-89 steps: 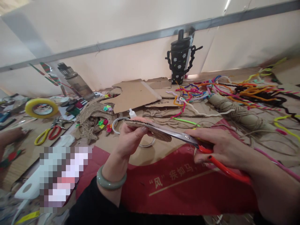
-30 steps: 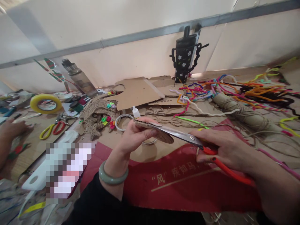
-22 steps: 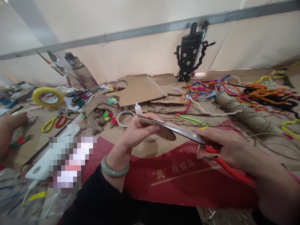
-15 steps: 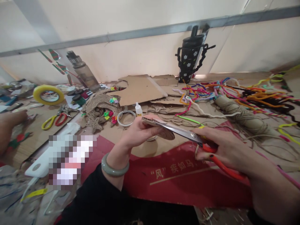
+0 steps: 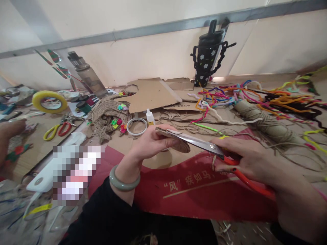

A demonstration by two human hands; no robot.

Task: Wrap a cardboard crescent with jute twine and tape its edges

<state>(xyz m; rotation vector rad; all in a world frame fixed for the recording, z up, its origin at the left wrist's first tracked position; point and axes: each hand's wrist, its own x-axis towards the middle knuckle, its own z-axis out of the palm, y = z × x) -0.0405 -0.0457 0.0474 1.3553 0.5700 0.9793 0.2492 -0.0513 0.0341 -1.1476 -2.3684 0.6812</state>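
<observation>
Your left hand (image 5: 149, 144) is pinching the layered brown piece (image 5: 183, 147) in midair, near centre; your right hand (image 5: 246, 158) is gripping the scissors (image 5: 212, 147), blades lying along its edge. Versus three seconds ago, your left hand is sitting farther right, uncovering the white ring (image 5: 127, 127), and the piece's left end is sitting nearer the blade tips, so trimming is probably progressing.

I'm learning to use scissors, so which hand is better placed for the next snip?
Probably the right hand: it holds the red-handled scissors, whose blades reach the cardboard piece. The left hand holds that piece.
</observation>
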